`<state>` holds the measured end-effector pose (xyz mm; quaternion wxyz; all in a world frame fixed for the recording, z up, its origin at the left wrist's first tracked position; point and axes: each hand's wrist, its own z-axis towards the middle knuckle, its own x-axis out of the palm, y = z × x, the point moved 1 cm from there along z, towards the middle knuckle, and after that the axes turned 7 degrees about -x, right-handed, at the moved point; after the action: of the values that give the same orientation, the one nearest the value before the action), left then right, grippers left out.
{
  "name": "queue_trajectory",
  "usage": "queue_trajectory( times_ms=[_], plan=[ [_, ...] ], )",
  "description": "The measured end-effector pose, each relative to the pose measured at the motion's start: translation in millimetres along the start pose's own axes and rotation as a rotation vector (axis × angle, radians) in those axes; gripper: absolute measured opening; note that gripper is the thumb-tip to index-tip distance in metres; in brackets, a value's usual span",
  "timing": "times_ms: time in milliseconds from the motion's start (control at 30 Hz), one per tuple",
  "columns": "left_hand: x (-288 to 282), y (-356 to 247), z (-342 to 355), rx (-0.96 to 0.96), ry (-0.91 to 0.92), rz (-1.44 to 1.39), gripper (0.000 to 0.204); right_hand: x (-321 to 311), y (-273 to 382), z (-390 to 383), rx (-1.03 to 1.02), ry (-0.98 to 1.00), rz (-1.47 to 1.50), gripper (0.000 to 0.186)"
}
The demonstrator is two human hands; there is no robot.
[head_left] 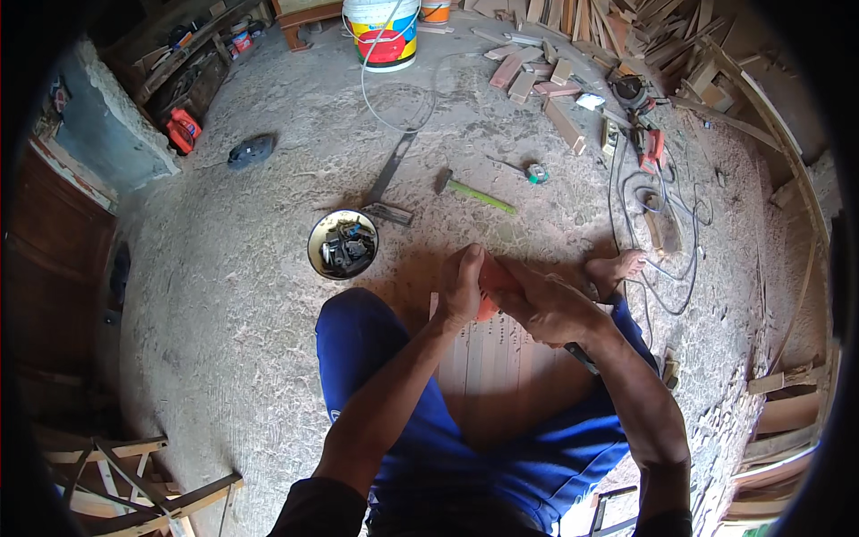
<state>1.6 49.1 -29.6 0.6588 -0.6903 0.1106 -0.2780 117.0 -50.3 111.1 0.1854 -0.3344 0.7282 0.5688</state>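
Between my knees lies a pale wooden board or set of strips (pixel 488 371) with rows of small dark marks near its far end. Over that end, both my hands are closed around an orange-red tool (pixel 501 278) whose exact kind is mostly hidden by my fingers. My left hand (pixel 460 285) grips its left side with the thumb up. Across its right side wraps my right hand (pixel 557 306), and a dark part (pixel 582 358) shows below that wrist. Just beyond my left knee stands a round bowl (pixel 310 251) of small metal parts.
A green-handled hammer (pixel 481 196), a try square (pixel 390 179) and a green tape measure (pixel 537 174) lie ahead on the rough floor. Cables (pixel 693 259) loop at the right near a red power tool (pixel 651 150). Wood offcuts (pixel 523 85) and a paint bucket (pixel 383 36) stand farther back.
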Motion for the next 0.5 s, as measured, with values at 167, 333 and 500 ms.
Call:
queue_trajectory(
  times_ms=[167,333,500],
  plan=[
    [20.9,-46.6,0.1,0.055,0.053,-0.013,0.047,-13.7,-1.9,-23.0,-0.21,-0.153,-0.123,0.062],
    [17.9,-61.5,3.7,0.09,0.068,-0.016,0.047,-24.8,22.8,-28.1,0.043,-0.032,0.133,0.066],
    [14.2,-43.5,6.1,0.12,0.056,0.057,0.049,-11.2,7.1,-23.1,-0.178,-0.169,0.031,0.065]
  ],
)
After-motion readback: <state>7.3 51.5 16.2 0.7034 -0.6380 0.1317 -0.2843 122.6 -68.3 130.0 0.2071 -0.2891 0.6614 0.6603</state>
